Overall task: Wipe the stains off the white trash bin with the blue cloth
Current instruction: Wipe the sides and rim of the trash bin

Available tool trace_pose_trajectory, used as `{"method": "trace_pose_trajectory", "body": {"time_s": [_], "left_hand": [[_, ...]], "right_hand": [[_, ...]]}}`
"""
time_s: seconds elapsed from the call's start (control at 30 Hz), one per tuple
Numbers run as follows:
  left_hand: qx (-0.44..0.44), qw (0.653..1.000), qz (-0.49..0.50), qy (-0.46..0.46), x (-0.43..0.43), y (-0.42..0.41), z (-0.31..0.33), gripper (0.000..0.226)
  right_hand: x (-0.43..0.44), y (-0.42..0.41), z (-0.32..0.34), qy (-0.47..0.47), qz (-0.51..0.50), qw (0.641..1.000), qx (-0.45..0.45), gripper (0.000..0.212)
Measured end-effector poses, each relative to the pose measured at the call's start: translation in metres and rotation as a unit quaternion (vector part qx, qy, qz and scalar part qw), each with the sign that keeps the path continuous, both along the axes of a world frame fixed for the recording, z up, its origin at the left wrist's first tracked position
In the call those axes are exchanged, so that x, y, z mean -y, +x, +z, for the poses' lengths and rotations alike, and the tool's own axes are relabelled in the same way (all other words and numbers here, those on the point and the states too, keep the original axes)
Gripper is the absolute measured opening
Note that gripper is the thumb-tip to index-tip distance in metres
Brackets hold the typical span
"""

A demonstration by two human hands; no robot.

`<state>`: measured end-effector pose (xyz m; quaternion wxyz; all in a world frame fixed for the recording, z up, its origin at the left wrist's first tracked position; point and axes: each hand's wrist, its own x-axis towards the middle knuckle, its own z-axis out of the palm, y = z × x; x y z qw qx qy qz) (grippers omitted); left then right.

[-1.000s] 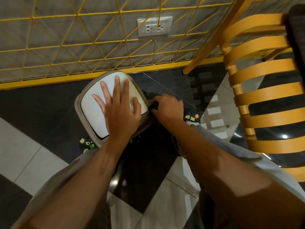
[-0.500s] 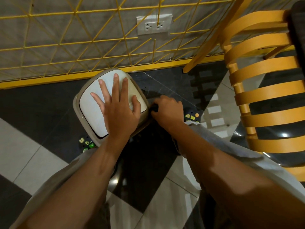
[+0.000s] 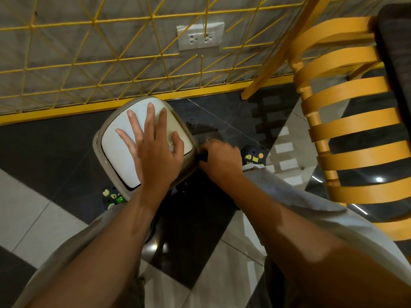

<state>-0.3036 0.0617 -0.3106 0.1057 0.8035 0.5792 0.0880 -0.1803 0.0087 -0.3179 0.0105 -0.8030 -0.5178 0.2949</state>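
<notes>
Trash bin (image 3: 111, 152) lid pinned by flat, open left hand (image 3: 155, 156); right hand (image 3: 222, 161) fisted beside it, cloth hidden. Bin likely tipped if side scrubbed hard.

Left hand (image 3: 155, 150) flat, fingers spread; right hand (image 3: 220, 160) curled in a closed grip

Tiled room, wall socket (image 3: 200, 37), slatted chair (image 3: 353, 121)

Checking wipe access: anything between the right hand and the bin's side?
Nothing visible. The right hand is closed against the right side of the trash bin, a dark bit showing at its fingers. The left hand lies flat on the lid.
</notes>
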Motion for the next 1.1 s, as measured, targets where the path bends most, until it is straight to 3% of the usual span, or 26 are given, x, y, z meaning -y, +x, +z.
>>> {"method": "trace_pose_trajectory", "body": {"time_s": [0.57,0.73,0.87,0.97,1.1], "left_hand": [[0.010,1.000,0.008,-0.002,-0.004,0.002,0.001,0.050],[0.013,1.000,0.016,0.000,0.000,0.003,0.004,0.050],[0.025,1.000,0.019,0.001,0.001,0.005,0.006,0.050],[0.031,0.999,0.019,0.003,0.001,0.005,0.006,0.049],[0.029,0.999,0.019,0.004,0.002,0.005,0.006,0.049]], "right_hand": [[-0.045,0.007,0.000,0.064,-0.018,0.998,0.000,0.019],[-0.027,0.001,-0.006,0.056,-0.147,0.986,-0.063,0.022],[-0.004,-0.012,-0.009,0.039,-0.354,0.915,-0.187,0.018],[0.012,-0.027,-0.011,0.032,-0.480,0.831,-0.279,0.012],[0.024,-0.060,-0.016,-0.009,-0.612,0.697,-0.373,0.024]]}}
